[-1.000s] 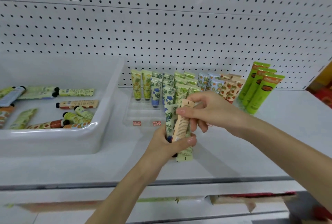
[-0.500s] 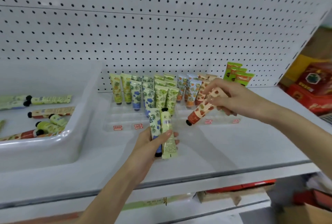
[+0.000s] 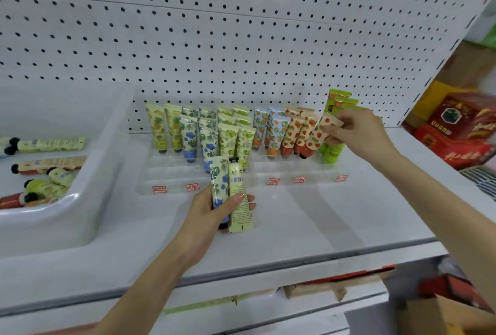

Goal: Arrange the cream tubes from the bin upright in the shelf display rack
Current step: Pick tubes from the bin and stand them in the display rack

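Observation:
A clear display rack (image 3: 308, 173) on the white shelf holds rows of upright cream tubes. My right hand (image 3: 357, 128) pinches the crimped top of a strawberry-print tube (image 3: 318, 136), which leans with its dark cap down in the rack beside two matching tubes. My left hand (image 3: 212, 211) grips two tubes in front of the rack: a blue-flower tube (image 3: 218, 179) and a pale yellow tube (image 3: 239, 195) with its black cap up. The white bin (image 3: 88, 195) at the left holds several tubes lying flat.
A white pegboard (image 3: 241, 39) backs the shelf. Tall green tubes (image 3: 335, 152) stand right of the rack behind my right hand. Red boxes (image 3: 456, 130) sit at the far right. A lower shelf with cardboard (image 3: 335, 286) runs below the shelf edge.
My right hand carried the strawberry tube from above the rack's front up to the strawberry row, and its cap now sits in the rack. My left hand kept its two tubes.

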A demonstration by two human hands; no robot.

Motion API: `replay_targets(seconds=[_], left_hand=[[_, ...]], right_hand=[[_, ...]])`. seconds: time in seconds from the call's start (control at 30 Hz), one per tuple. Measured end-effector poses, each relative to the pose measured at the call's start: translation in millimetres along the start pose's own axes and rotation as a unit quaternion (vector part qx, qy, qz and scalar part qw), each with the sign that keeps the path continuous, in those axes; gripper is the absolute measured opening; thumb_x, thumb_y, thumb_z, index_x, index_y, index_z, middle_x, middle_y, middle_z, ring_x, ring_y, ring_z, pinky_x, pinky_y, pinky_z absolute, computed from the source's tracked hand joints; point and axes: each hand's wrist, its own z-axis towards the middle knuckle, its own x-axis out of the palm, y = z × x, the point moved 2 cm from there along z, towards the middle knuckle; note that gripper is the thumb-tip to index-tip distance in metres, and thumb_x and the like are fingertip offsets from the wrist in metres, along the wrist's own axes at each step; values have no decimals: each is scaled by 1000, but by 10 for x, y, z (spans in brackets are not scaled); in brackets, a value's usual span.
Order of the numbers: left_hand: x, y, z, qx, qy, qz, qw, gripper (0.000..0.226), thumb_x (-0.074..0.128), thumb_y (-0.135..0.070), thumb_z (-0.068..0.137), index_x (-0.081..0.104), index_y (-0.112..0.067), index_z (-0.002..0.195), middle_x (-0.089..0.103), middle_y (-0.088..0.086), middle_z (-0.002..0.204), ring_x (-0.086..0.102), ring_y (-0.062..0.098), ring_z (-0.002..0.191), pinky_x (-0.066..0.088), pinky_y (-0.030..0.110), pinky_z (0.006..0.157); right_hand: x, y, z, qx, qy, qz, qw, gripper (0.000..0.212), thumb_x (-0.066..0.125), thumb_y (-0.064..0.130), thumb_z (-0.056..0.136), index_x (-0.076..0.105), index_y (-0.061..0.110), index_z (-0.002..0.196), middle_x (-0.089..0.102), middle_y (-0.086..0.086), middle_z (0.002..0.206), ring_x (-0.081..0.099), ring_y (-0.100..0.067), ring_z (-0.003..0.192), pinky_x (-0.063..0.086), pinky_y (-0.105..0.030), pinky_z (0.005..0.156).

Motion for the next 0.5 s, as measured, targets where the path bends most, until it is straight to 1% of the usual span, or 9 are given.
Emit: replay_targets(seconds=[0.07, 0.13, 0.23, 0.3, 0.4, 0.5], left_hand=[[-3, 10, 2, 4, 0, 4, 1000, 27, 58, -12, 85, 60, -13, 112, 74, 9, 98, 71, 24, 90, 57, 30, 66], [-8, 17, 5, 8, -1, 8, 1000, 27, 59, -12, 85, 61, -14, 112, 74, 8, 98, 71, 24, 90, 57, 30, 67], [-10, 23, 13, 14, 0, 18, 1000, 36, 62, -20, 77, 61, -14, 112, 74, 8, 99, 71, 24, 92, 58, 33, 71], [-7, 25, 16, 15, 1, 18, 1000, 36, 62, -22, 75, 61, -15, 110, 74, 8, 98, 71, 24, 91, 58, 32, 69], [0, 21, 17, 15, 2, 19, 1000, 36, 62, -22, 75, 61, -15, 110, 74, 9, 97, 72, 23, 90, 57, 29, 66], [0, 20, 18, 12, 1, 18, 1000, 32, 60, -18, 80, 61, -13, 111, 74, 10, 96, 72, 23, 90, 55, 27, 63]], right_hand=[[43, -28, 29, -4, -7, 6, 1000, 14, 66, 13, 87, 66, 0, 92, 71, -11, 78, 61, 8, 50, 41, -1, 50], [86, -59, 48, -9, -13, 7, 1000, 13, 65, 13, 87, 67, 1, 91, 70, -10, 76, 61, 8, 50, 42, -1, 51], [157, -98, 61, -9, -7, 4, 1000, 10, 66, 12, 87, 67, 2, 87, 69, -8, 73, 60, 8, 49, 43, -1, 53], [206, -126, 65, -3, -1, 6, 1000, 8, 67, 12, 87, 65, 4, 86, 67, -7, 70, 60, 8, 48, 44, -2, 52], [265, -172, 72, 2, 4, 15, 1000, 8, 68, 13, 85, 63, 8, 85, 66, -5, 69, 61, 6, 48, 49, -7, 56], [286, -211, 94, 11, 7, 26, 1000, 9, 70, 13, 85, 61, 12, 83, 66, -1, 69, 64, 2, 51, 55, -18, 65]])
